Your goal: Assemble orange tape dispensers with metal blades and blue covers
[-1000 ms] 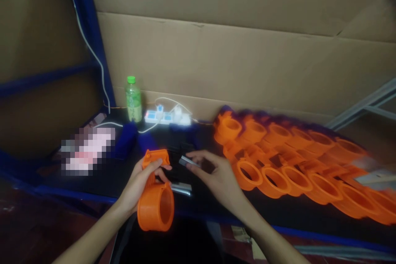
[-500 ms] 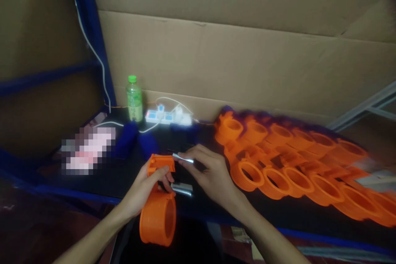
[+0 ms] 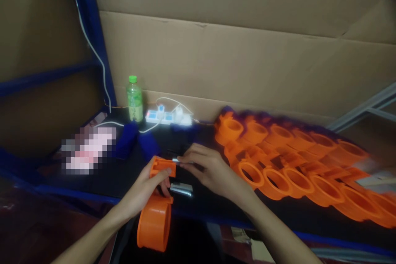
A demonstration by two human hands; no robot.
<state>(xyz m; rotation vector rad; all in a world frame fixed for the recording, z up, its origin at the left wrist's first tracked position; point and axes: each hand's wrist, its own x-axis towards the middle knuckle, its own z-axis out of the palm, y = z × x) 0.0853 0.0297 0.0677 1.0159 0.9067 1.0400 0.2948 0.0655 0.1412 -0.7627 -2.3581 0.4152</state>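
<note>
My left hand (image 3: 151, 181) is closed around the upper part of an orange plastic piece (image 3: 154, 225), whose wide ring hangs below the fingers. A boxy, open-topped orange section shows above my thumb. My right hand (image 3: 206, 165) pinches a slim, pale strip with a ribbed end (image 3: 175, 160); most of the strip is hidden by the fingers. Its ribbed tip is at the right edge of the boxy section, and I cannot tell whether they touch. Just right of my left fingertips is a shiny silver object (image 3: 182, 189), its kind unclear.
Several similar orange pieces (image 3: 297, 181) stand in rows on the dark tabletop (image 3: 102, 183) at right. A green-capped bottle (image 3: 135, 101) and a white power strip (image 3: 168, 117) with cables sit at the back, before a cardboard wall (image 3: 232, 62). Blue pieces (image 3: 126, 140) lie left of centre.
My right hand has moved slightly left, bringing the strip to the boxy section and covering more of it. The orange piece has tilted, its ring swinging a little down and left.
</note>
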